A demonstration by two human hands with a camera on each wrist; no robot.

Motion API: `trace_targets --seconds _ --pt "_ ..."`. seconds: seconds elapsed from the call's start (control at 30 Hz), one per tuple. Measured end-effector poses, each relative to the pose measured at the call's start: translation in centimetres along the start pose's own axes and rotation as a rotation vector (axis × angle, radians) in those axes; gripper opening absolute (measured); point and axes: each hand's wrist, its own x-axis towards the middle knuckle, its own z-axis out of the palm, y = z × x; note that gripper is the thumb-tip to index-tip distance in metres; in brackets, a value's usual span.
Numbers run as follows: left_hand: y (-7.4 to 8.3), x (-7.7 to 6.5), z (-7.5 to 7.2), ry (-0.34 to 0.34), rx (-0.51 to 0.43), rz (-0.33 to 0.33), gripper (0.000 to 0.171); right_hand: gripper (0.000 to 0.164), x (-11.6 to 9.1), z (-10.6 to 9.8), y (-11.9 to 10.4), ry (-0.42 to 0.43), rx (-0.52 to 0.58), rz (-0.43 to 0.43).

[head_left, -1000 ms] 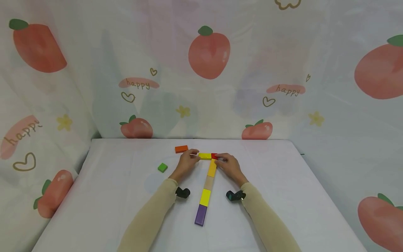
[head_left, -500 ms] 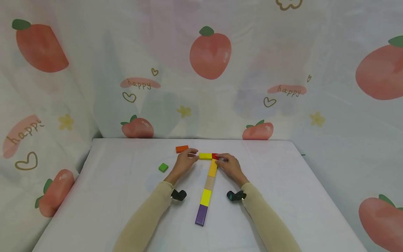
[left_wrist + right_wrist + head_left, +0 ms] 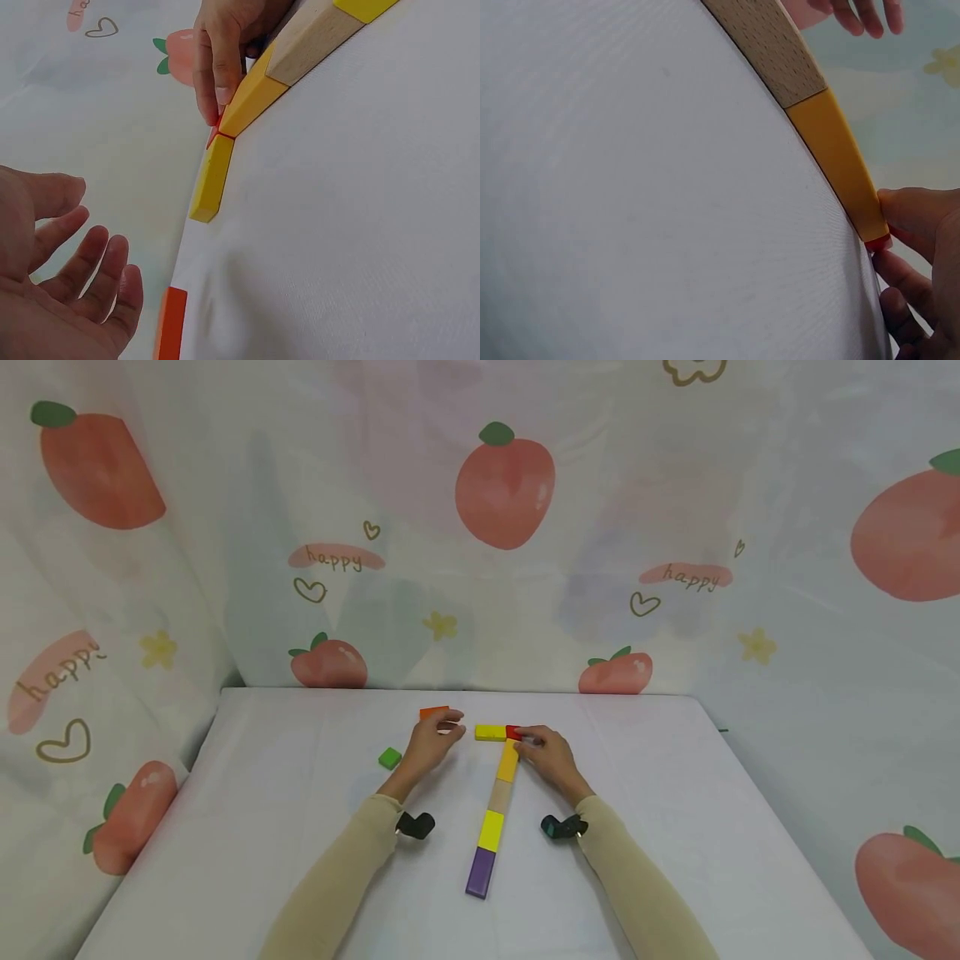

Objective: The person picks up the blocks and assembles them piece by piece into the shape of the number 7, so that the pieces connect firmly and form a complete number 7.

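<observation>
My left hand (image 3: 430, 747) is over the table with its fingers spread and nothing in them. It overlaps the orange block (image 3: 429, 713) in the head view; the left wrist view shows that block (image 3: 171, 324) just beyond the fingertips. At the far end of a row of blocks, my right hand (image 3: 551, 756) pinches the small red block (image 3: 879, 244), its thumb against the amber block (image 3: 836, 165). A yellow block (image 3: 491, 732) extends left from the red one. Toward me the row continues from amber to plain wood (image 3: 500, 796), yellow (image 3: 491, 832) and purple (image 3: 481, 872).
A green block (image 3: 390, 758) lies by itself left of my left wrist. The white-covered table (image 3: 637, 827) ends at a printed curtain (image 3: 405, 527) at the back, with more of it along both sides.
My left hand has drawn back leftward from the end of the far yellow block, its fingers now over the orange block. The right hand stays at the red block.
</observation>
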Motion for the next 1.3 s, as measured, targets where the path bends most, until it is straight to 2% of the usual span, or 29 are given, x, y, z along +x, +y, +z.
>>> trace_targets --seconds 0.13,0.37,0.67,0.87,1.1,1.3 --pt "-0.1 0.1 -0.8 0.015 -0.03 0.032 0.032 0.037 0.0 0.0 -0.2 -0.001 0.008 0.017" --pt "0.0 0.3 -2.1 0.055 -0.063 0.025 0.031 0.038 -0.1 -0.1 -0.2 0.005 0.02 0.006" --pt "-0.2 1.1 -3.3 0.081 -0.121 -0.058 0.031 0.038 0.0 0.0 0.1 0.013 0.016 -0.009" --pt "-0.8 1.8 -4.2 0.068 -0.129 -0.13 0.037 0.038 -0.1 0.0 0.0 0.006 0.011 -0.009" --pt "-1.4 2.7 -5.0 0.089 -0.167 -0.149 0.031 0.039 -0.1 -0.1 -0.2 0.006 0.01 -0.01" --pt "-2.0 3.3 -5.1 0.078 -0.175 -0.181 0.038 0.039 -0.1 -0.1 -0.2 -0.002 0.006 0.003"
